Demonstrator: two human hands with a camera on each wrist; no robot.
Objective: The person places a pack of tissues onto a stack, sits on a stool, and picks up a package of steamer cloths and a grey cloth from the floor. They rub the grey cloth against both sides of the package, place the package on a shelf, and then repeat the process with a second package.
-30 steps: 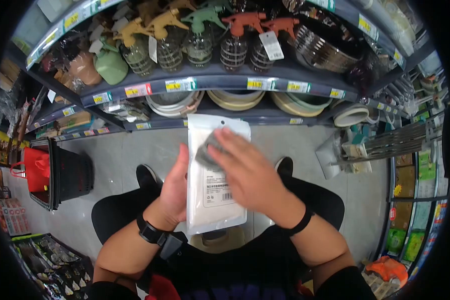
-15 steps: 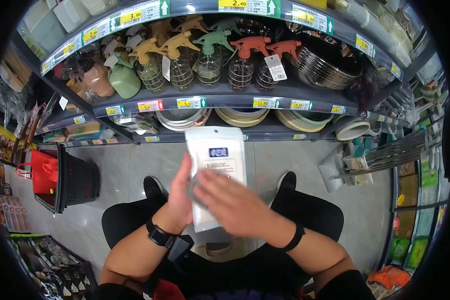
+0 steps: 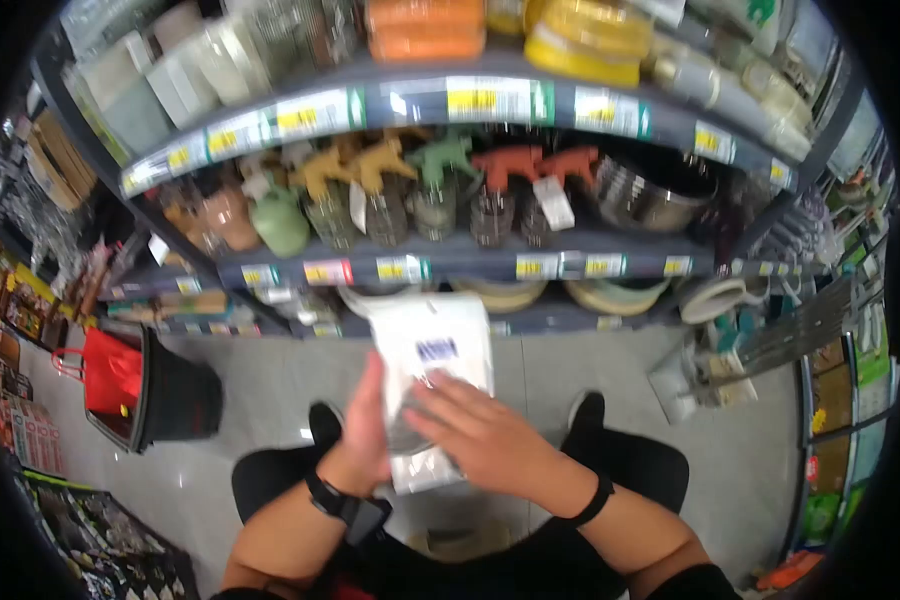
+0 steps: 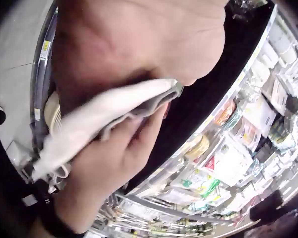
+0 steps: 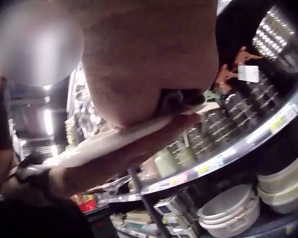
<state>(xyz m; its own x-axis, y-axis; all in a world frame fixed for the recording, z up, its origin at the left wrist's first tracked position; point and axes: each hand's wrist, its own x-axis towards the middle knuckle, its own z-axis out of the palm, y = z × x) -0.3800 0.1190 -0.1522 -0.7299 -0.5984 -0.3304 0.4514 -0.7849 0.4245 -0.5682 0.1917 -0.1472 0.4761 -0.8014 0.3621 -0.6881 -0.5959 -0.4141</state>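
Observation:
A flat white plastic pouch (image 3: 433, 325) with a small blue label hangs over my lap in the head view. My left hand (image 3: 360, 440) holds it from the left, thumb pointing up beside the edge and fingers hidden behind. Across the pouch's lower front lies my right hand (image 3: 490, 435), its extended fingers pressing a grey cloth (image 4: 151, 104) against the surface. In the left wrist view the cloth is bunched between those fingers and the pouch. Most of the cloth is covered by the hand in the head view.
Spray bottles (image 3: 435, 205) and a dark basin (image 3: 655, 195) stand on the shelf ahead, with pale basins (image 5: 231, 210) on the level below. To the left is a black basket (image 3: 180, 390) holding a red bag (image 3: 115, 370). Metal strips (image 3: 770, 345) jut out on the right.
The head view has tilted up, showing more upper shelf. My right hand has passed from the pouch's upper part to its lower part with the cloth, uncovering the blue label; my left hand keeps its hold.

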